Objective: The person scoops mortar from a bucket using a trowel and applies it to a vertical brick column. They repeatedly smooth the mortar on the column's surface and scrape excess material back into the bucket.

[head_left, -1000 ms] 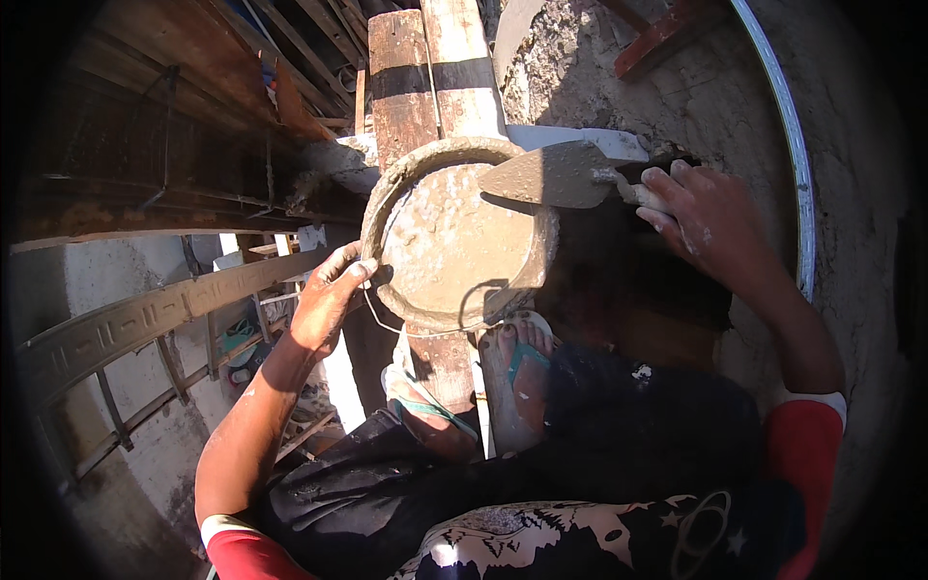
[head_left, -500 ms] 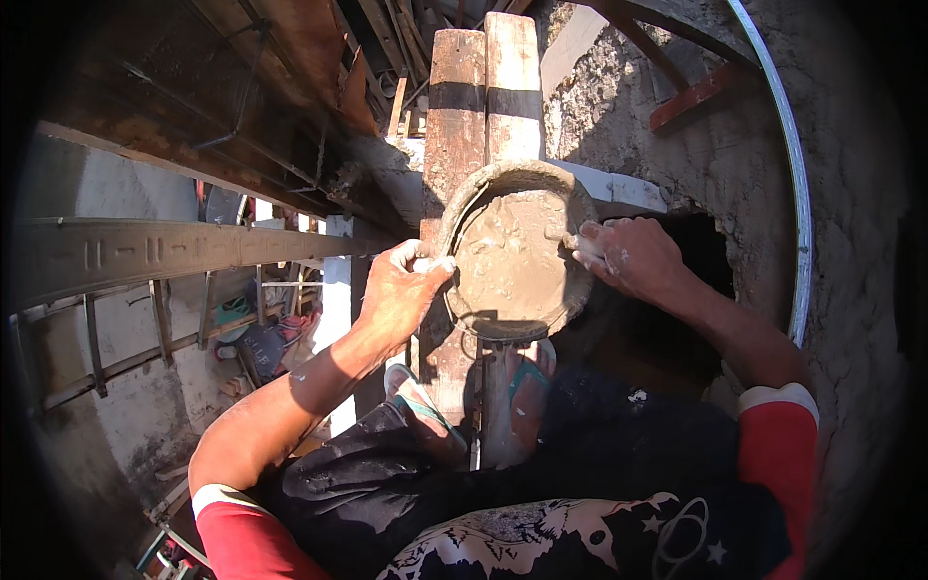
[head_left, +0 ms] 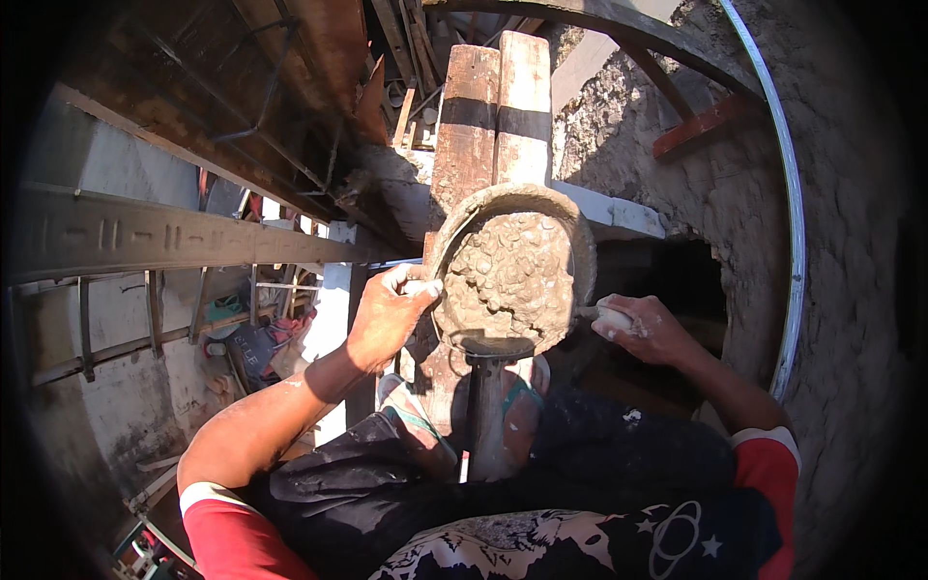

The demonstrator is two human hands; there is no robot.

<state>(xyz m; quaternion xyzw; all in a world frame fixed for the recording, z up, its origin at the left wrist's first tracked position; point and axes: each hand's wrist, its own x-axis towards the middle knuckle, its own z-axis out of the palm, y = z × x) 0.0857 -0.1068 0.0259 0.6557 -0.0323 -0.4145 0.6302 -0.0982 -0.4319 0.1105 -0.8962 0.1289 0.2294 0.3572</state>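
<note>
A round, mortar-crusted bucket point(head_left: 584, 253) stands tilted toward me over wooden planks, full of wet grey mortar point(head_left: 512, 266) with a lumpy, churned surface. My left hand point(head_left: 391, 314) pinches the bucket's left rim between thumb and fingers. Just off the right rim, my right hand point(head_left: 648, 329) is closed around the pale handle of what looks like a trowel point(head_left: 607, 316). Its thin shank points at the bucket; the blade does not show clearly. Below the near rim is a grey post point(head_left: 491, 416) with a dark flat top, its kind unclear.
Two thick planks point(head_left: 466, 145) run away from me, and my sandalled feet point(head_left: 420, 425) rest at their near end. A dark hole point(head_left: 686, 280) opens at the right beside a rough wall point(head_left: 841, 290). A metal channel point(head_left: 174, 232) crosses at left, above a lower level.
My right hand has moved down and outward from the bucket's rim with the tool. The mortar has gone from smooth to lumpy. The bucket sits slightly lower in view, my left hand still gripping it.
</note>
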